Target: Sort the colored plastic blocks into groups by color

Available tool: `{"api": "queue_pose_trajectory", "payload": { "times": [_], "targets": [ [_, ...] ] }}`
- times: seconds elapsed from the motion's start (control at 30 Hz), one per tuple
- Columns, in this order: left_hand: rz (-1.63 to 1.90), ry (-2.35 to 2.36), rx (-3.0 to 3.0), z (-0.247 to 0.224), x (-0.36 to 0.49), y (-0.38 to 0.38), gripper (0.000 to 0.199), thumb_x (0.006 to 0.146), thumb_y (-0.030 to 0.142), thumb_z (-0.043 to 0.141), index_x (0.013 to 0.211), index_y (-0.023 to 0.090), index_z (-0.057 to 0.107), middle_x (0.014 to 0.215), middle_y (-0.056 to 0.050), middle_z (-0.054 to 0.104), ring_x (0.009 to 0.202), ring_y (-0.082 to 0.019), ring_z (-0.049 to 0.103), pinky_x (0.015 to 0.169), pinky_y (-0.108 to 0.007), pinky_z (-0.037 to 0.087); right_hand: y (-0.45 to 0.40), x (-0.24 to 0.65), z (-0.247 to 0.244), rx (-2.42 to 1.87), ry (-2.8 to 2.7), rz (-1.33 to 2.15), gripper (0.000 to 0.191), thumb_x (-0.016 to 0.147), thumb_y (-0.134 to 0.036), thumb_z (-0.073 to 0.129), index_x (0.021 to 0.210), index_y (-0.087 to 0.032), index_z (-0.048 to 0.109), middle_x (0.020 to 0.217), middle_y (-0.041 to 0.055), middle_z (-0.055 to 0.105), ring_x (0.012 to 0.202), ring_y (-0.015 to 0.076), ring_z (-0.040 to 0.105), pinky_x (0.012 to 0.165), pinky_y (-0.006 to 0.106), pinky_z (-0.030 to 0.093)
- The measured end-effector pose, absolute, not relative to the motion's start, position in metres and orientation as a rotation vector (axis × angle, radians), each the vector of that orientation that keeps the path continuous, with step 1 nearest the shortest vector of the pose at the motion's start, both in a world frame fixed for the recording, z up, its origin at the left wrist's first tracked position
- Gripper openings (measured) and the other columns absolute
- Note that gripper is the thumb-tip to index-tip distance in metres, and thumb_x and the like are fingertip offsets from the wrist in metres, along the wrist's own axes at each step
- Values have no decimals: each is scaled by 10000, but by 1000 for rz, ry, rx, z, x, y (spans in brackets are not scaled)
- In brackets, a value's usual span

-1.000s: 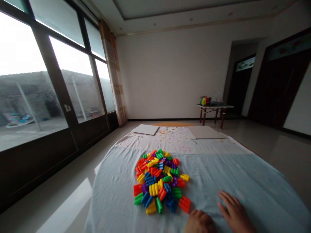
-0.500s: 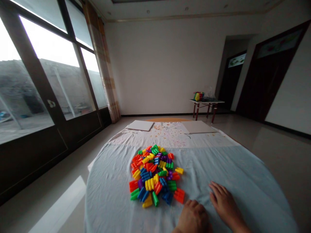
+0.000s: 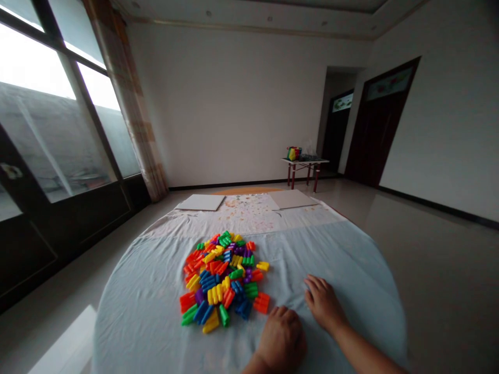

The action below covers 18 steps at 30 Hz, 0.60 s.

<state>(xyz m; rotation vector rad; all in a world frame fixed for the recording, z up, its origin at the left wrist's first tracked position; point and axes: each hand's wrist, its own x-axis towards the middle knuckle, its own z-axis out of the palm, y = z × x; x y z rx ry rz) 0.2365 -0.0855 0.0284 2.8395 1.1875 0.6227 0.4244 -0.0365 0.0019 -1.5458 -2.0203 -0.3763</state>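
A loose heap of plastic toy building blocks in red, yellow, green, blue and purple lies on the cloth-covered table, left of both hands. My left hand rests on the cloth just right of the heap's near edge, its fingers curled in and nothing showing in them. A red block is the piece nearest to it, a small gap away. Farther right, my right hand lies on the cloth with fingers stretched forward and holds nothing. Neither hand touches the heap.
A pale blue cloth covers the rounded table. Two flat light boards, one on the left and one on the right, lie at the far end. Beyond stands a small table with a colourful bag.
The view has swung to the right, so the table and heap sit farther left in the picture. Both hands keep about the same place and pose on the cloth.
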Motion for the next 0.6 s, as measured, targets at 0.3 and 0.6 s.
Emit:
{"api": "queue_pose_trajectory", "payload": {
  "times": [0.3, 0.6],
  "targets": [
    [543, 1175, 2787, 43, 234, -91, 136, 796, 246, 461, 773, 185, 581, 794, -31, 608, 773, -159, 517, 711, -295, 401, -38, 423, 10, -1546, -1994, -306, 266, 809, -181, 457, 1009, -145, 628, 1050, 121, 640, 1017, 235, 542, 892, 360, 391],
    [507, 1106, 2750, 62, 228, -112, 91, 780, 231, 499, 815, 199, 577, 890, -11, 630, 840, -134, 541, 791, -260, 415, -39, 424, 14, -1557, -2016, -285, 267, 819, -183, 453, 1019, -138, 624, 1057, 131, 634, 1022, 248, 536, 896, 372, 388]
  ]
}}
